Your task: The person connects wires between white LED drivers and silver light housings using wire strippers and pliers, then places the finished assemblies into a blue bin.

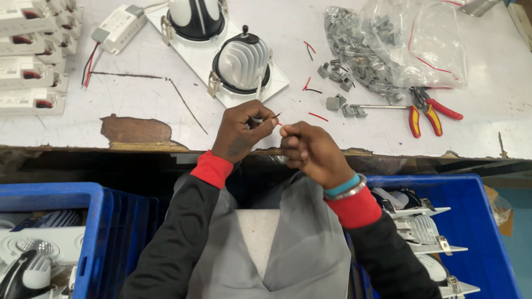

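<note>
Your white bench (166,105) carries a twin lamp fitting (221,52), a clear bag of grey clips (388,44) and red pliers (426,113). Your left hand (241,130) and right hand (310,149) meet at its near edge, both pinched on thin wires (275,117).

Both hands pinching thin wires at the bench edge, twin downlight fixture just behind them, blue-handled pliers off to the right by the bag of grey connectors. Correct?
Not quite: the pliers have red and yellow handles, not blue, as the head view shows. The rest stands: left hand and right hand pinch thin wires at the bench edge, twin downlight fixture behind, bag of grey connectors beside the pliers.
</note>
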